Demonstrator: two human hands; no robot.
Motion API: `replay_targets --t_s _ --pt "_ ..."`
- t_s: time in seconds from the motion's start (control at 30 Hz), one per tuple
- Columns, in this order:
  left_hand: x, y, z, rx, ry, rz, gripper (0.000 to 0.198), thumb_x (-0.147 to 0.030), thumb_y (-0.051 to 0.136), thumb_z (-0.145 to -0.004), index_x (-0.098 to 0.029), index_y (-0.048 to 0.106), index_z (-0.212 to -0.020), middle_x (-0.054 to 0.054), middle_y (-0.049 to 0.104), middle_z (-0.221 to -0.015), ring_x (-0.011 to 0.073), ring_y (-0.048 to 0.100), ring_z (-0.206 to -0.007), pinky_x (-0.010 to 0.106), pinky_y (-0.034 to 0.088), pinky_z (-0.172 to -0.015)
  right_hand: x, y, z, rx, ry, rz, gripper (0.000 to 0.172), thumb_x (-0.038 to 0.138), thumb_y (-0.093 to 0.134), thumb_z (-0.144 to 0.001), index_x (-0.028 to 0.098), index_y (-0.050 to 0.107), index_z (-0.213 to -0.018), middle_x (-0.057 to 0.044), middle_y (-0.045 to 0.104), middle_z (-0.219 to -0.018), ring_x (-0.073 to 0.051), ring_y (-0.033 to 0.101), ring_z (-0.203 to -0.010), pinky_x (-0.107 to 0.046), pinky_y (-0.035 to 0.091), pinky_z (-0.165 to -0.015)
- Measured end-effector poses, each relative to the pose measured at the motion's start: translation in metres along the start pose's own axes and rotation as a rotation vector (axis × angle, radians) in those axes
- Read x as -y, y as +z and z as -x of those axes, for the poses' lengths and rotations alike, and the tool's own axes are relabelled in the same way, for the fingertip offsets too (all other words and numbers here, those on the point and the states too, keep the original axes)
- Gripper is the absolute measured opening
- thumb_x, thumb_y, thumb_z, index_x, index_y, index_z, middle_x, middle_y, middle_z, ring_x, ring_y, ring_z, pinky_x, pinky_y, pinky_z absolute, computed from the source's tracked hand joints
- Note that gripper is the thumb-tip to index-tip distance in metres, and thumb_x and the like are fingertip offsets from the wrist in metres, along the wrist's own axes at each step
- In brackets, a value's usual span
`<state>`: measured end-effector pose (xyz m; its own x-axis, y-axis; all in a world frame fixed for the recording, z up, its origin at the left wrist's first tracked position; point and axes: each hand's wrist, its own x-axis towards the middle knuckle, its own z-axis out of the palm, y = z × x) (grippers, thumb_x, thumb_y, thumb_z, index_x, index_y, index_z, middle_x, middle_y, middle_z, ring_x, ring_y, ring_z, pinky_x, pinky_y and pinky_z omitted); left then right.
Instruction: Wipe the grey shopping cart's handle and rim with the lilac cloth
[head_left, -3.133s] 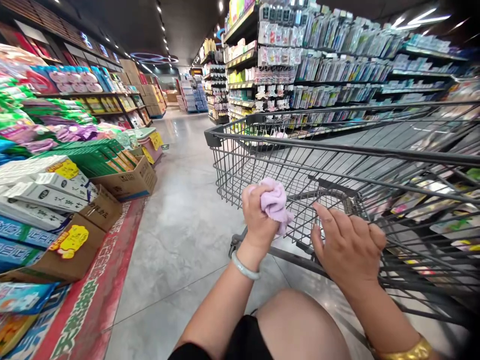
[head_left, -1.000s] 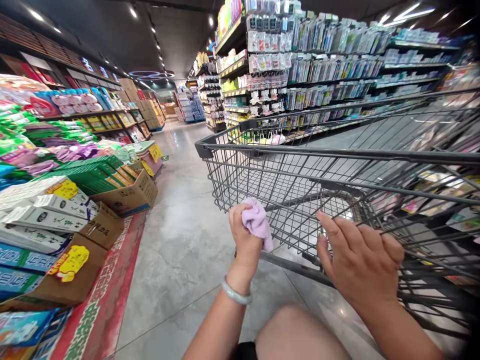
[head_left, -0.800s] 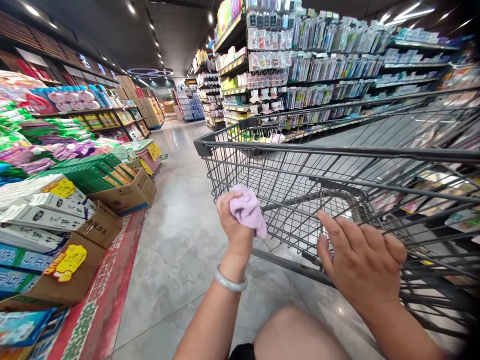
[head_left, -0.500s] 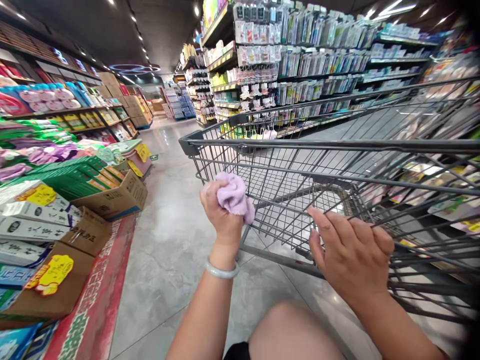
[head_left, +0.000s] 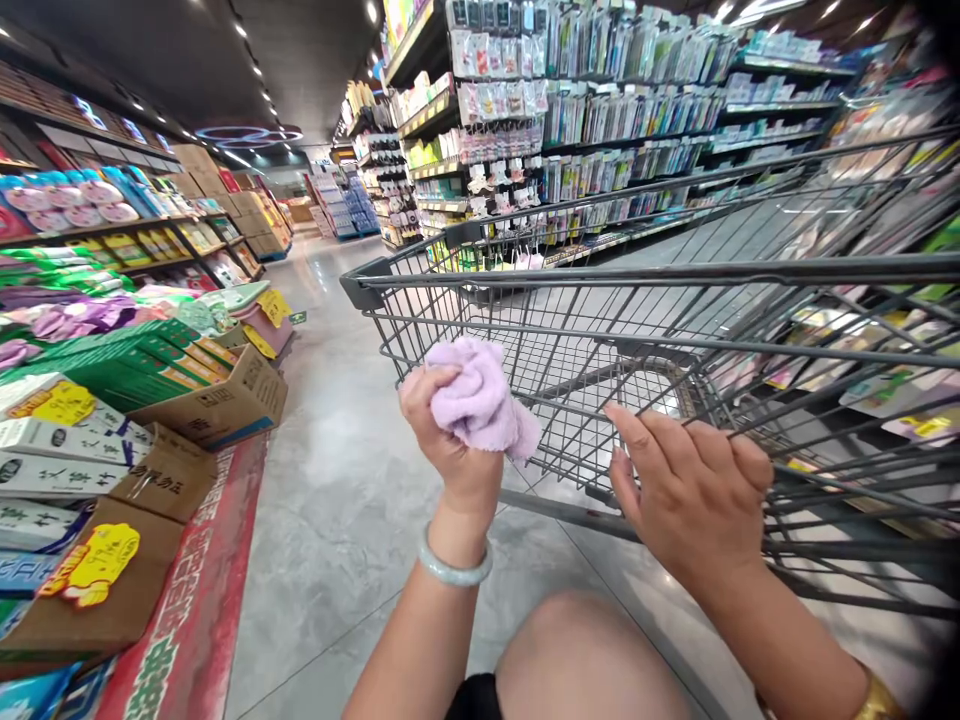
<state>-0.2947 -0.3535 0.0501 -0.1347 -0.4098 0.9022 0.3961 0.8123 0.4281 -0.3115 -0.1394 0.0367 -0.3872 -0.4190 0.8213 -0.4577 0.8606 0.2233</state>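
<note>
A crumpled lilac cloth (head_left: pixel 480 395) is bunched in my left hand (head_left: pixel 439 420), whose fingers are closed around it. One end of the cloth hangs to the right, close to the side of a grey wire shopping cart (head_left: pixel 570 272). I cannot tell whether the cloth touches the wires. My right hand (head_left: pixel 694 490) is at the cart's near side, its fingers bent over a side wire and the thumb below. The fingertips past the knuckles are mostly hidden. A pale bangle (head_left: pixel 454 572) circles my left wrist.
Cardboard boxes (head_left: pixel 247 395) of packaged goods line the left side, on a red strip (head_left: pixel 199 560) along the grey tiled floor (head_left: pixel 322 560). Tall stocked shelves (head_left: pixel 637 110) stand beyond the cart. My bent knee (head_left: pixel 592 660) is below, between my arms.
My left hand with the cloth has shifted slightly right and turned, and more of the cloth shows. The whole view has moved a little; my right hand stays at the same part of the cart.
</note>
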Motion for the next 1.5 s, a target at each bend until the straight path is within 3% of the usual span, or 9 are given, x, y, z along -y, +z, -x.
replay_targets --t_s 0.13,0.33,0.5,0.63,0.93,1.17,1.3,1.4,1.5 --pt "-0.004 0.005 0.021 0.097 0.116 -0.046 0.035 -0.021 0.074 -0.077 -0.026 0.056 -0.107 0.003 0.053 -0.109 0.0195 0.055 -0.104 0.037 0.047 -0.091 0.0 -0.001 -0.001 -0.003 -0.005 -0.016 0.048 0.03 0.066 -0.088 0.027 0.059 -0.135 0.001 0.074 -0.107 -0.021 0.055 -0.088 -0.039 0.031 -0.085" --pt "0.013 -0.015 0.093 0.249 -0.031 -0.054 0.034 -0.02 0.073 -0.077 -0.024 0.056 -0.106 0.005 0.055 -0.105 0.0197 0.057 -0.098 0.035 0.05 -0.083 0.0 -0.003 -0.001 -0.006 -0.001 -0.022 0.048 0.029 0.065 -0.088 0.027 0.058 -0.135 0.002 0.073 -0.108 -0.02 0.054 -0.09 -0.039 0.03 -0.086" --pt "0.0 -0.01 0.049 0.118 -0.051 -0.017 0.038 -0.028 0.076 -0.076 -0.026 0.056 -0.108 0.003 0.053 -0.107 0.0214 0.055 -0.106 0.038 0.049 -0.09 0.0 -0.001 -0.001 -0.025 0.002 -0.019 0.048 0.03 0.065 -0.088 0.028 0.058 -0.135 0.001 0.073 -0.107 -0.02 0.054 -0.089 -0.039 0.03 -0.085" --pt "-0.016 0.008 0.011 0.096 0.14 -0.008 0.039 -0.028 0.076 -0.076 -0.027 0.055 -0.109 0.002 0.056 -0.105 0.0211 0.056 -0.104 0.039 0.048 -0.091 0.0 -0.001 0.0 -0.023 0.004 -0.033 0.049 0.03 0.064 -0.087 0.027 0.058 -0.136 0.0 0.073 -0.108 -0.02 0.054 -0.09 -0.039 0.03 -0.086" --pt "0.005 -0.017 0.086 0.339 0.046 -0.054 0.03 -0.02 0.071 -0.075 -0.023 0.059 -0.103 0.006 0.058 -0.1 0.0206 0.062 -0.09 0.034 0.055 -0.072 0.001 0.004 0.003 0.018 0.025 -0.126 0.053 0.028 0.064 -0.089 0.028 0.054 -0.141 -0.002 0.071 -0.116 -0.021 0.057 -0.099 -0.041 0.032 -0.092" --pt "-0.031 -0.024 0.05 0.277 -0.102 0.086 0.039 -0.025 0.077 -0.072 -0.027 0.06 -0.107 0.005 0.059 -0.106 0.0233 0.061 -0.103 0.038 0.054 -0.085 0.008 -0.036 0.009 -0.075 0.136 -0.443 0.05 0.031 0.066 -0.089 0.026 0.055 -0.137 -0.015 0.051 -0.141 -0.034 0.047 -0.135 -0.059 0.029 -0.118" --pt "-0.068 -0.029 0.037 0.695 -0.488 0.499 0.048 -0.027 0.07 -0.082 -0.032 0.056 -0.127 0.009 0.063 -0.122 0.0248 0.064 -0.111 0.039 0.058 -0.086 0.026 -0.043 0.019 -0.099 -0.046 -0.706 0.056 0.054 0.057 -0.091 0.028 0.05 -0.14 -0.018 0.028 -0.159 -0.04 0.031 -0.148 -0.065 0.038 -0.112" --pt "-0.081 -0.04 0.037 1.016 -0.825 1.029 0.068 -0.043 0.059 -0.089 -0.036 0.035 -0.152 0.012 0.056 -0.144 0.0311 0.064 -0.121 0.047 0.059 -0.09 0.026 -0.042 0.014 -0.126 -0.021 -0.728 0.037 0.027 0.057 -0.094 0.031 0.06 -0.13 -0.013 0.043 -0.151 -0.034 0.042 -0.142 -0.054 0.049 -0.106" --pt "-0.081 -0.047 0.034 1.072 -0.751 1.104 0.08 -0.053 0.051 -0.092 -0.035 0.012 -0.161 0.013 0.048 -0.152 0.0346 0.06 -0.126 0.052 0.059 -0.092 -0.001 -0.054 -0.004 -0.222 0.027 -0.692 0.038 0.01 0.061 -0.088 0.033 0.068 -0.117 -0.006 0.061 -0.13 -0.026 0.057 -0.126 -0.048 0.053 -0.103"
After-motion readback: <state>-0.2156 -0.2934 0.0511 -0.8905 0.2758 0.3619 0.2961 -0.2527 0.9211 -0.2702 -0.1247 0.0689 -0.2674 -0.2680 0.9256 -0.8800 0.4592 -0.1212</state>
